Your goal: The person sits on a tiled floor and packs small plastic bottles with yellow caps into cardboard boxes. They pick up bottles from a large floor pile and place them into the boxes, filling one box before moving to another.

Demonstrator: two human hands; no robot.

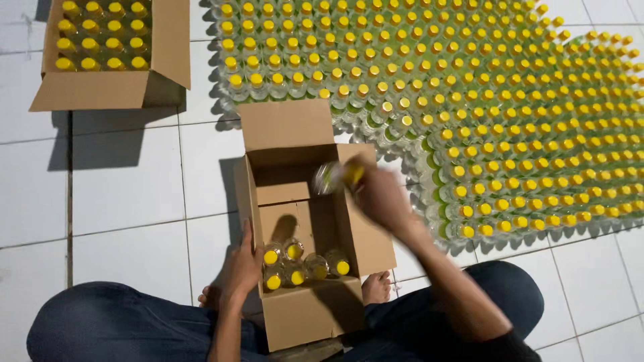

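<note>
Right hand (381,196) grips a blurred, clear, yellow-capped bottle (337,176); left hand (243,267) rests open against the cardboard box (305,315).

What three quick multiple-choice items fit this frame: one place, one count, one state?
1. Where is the right hand?
A. Over the open box
B. On the far box
C. On the floor

2. How many capped bottles stand in the open box?
A. Two
B. Six
C. Twelve

3. How does the left hand stand?
A. Lifting a bottle
B. Resting on the box's left wall
C. Out of view

Answers:
1 A, the hand holds blurred bottles above the box opening.
2 B, six yellow caps show at the near end.
3 B, its fingers lie along the cardboard edge, holding nothing.
</note>
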